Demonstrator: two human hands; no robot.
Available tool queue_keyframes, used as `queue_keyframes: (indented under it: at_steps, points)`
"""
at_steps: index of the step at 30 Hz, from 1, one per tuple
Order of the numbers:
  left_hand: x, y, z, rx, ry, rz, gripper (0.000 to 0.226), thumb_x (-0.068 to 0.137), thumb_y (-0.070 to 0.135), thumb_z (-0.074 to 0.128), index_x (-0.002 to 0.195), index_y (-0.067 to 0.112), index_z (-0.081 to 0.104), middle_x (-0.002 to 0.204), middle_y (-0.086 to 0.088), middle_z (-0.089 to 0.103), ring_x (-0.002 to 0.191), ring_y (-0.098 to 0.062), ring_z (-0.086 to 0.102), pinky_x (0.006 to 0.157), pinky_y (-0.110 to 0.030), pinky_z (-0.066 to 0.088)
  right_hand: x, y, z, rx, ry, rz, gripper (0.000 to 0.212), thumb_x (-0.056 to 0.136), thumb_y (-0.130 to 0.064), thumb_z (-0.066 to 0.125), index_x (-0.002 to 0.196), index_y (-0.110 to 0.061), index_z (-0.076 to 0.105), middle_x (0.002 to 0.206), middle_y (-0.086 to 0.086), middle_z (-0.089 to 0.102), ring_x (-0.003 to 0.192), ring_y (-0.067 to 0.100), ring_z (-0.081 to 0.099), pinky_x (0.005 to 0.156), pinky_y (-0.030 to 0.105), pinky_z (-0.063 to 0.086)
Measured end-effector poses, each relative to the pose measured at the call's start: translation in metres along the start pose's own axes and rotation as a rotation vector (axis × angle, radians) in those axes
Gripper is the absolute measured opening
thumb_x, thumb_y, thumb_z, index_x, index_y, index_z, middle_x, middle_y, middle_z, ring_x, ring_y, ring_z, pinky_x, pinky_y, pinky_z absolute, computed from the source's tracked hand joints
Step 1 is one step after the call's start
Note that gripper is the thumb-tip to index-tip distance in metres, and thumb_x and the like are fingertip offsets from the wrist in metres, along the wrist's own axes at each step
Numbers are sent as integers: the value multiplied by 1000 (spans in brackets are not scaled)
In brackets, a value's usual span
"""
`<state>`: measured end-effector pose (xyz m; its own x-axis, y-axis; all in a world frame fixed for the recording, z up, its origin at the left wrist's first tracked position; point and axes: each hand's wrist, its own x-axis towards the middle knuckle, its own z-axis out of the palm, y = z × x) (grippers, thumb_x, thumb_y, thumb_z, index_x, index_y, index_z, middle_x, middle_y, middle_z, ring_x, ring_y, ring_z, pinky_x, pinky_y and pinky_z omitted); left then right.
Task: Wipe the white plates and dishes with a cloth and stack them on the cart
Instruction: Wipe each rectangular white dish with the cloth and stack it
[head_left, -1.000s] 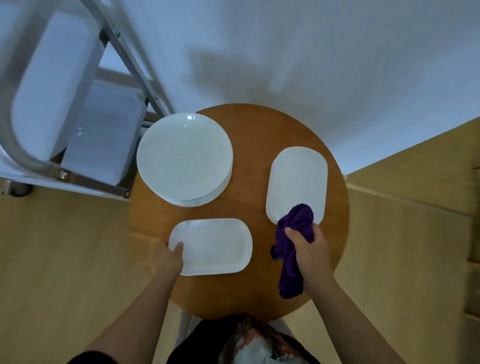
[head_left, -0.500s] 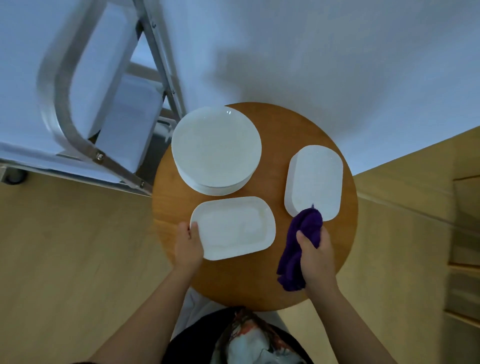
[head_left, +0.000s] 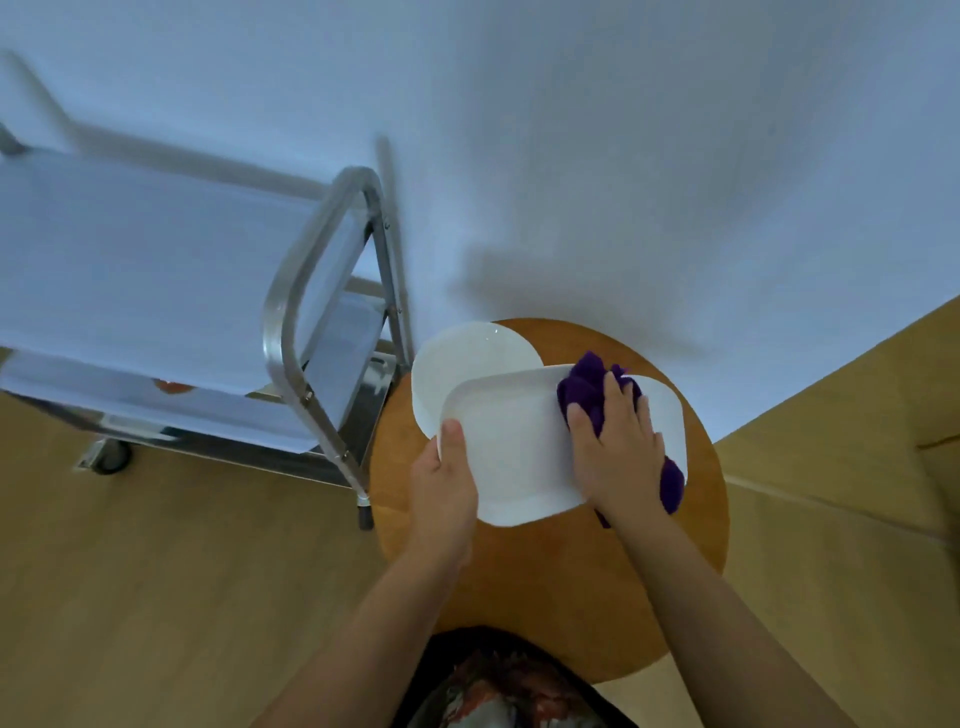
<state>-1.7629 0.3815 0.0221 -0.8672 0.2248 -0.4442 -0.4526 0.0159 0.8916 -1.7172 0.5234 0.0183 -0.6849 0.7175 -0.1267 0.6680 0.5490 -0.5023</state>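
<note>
My left hand (head_left: 444, 488) grips the left edge of a white rectangular dish (head_left: 511, 447), lifted and tilted above the round wooden table (head_left: 545, 571). Spread flat on the dish's right side, my right hand (head_left: 615, 452) presses a purple cloth (head_left: 589, 389) against it. A stack of round white plates (head_left: 467, 358) lies behind the dish at the table's far left. A second rectangular dish (head_left: 670, 415) shows partly under my right hand and the cloth. The metal cart (head_left: 291, 312) stands to the left of the table.
The cart has pale shelves (head_left: 156, 260), a steel handle frame and a castor wheel (head_left: 111, 457) on the wooden floor (head_left: 182, 597). A white wall (head_left: 623, 156) rises behind the table. A wooden step or ledge (head_left: 857, 415) lies to the right.
My left hand lifted the near rectangular dish off the table. My right hand carried the purple cloth onto the dish. The view swung right, so the cart shows more fully.
</note>
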Motion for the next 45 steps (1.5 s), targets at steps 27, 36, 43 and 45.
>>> queue_keyframes:
  at_steps: [27, 36, 43, 45]
  points:
    - [-8, 94, -51, -62, -159, 19, 44, 90, 55, 47, 99, 17, 65, 85, -5, 75, 87, -24, 70, 75, -39, 56, -51, -28, -74, -393, -121, -1196, 68, 66, -25, 83, 127, -25, 54, 135, 0, 53, 127, 18, 46, 105, 29, 20]
    - [-4, 121, -49, -155, -271, 9, 37, 90, 45, 55, 114, 18, 61, 99, -6, 71, 86, -20, 69, 64, -34, 57, -50, -5, -84, -373, 349, -1313, 49, 66, -8, 80, 109, -8, 58, 89, 10, 71, 72, 24, 68, 51, 28, 54]
    - [-50, 60, 8, -386, -36, -43, 31, 91, 60, 37, 83, 34, 51, 86, 6, 63, 80, -13, 62, 59, -26, 53, -75, -42, -41, -225, 513, -1020, 45, 60, -17, 85, 101, -4, 70, 86, 8, 73, 72, 23, 70, 57, 28, 56]
    - [-47, 66, 7, -376, -50, -57, 32, 91, 59, 38, 80, 32, 50, 86, 4, 61, 79, -15, 61, 59, -28, 53, -77, -41, -36, -217, 538, -1015, 44, 61, -17, 85, 101, -5, 71, 90, 9, 73, 78, 25, 71, 64, 30, 57]
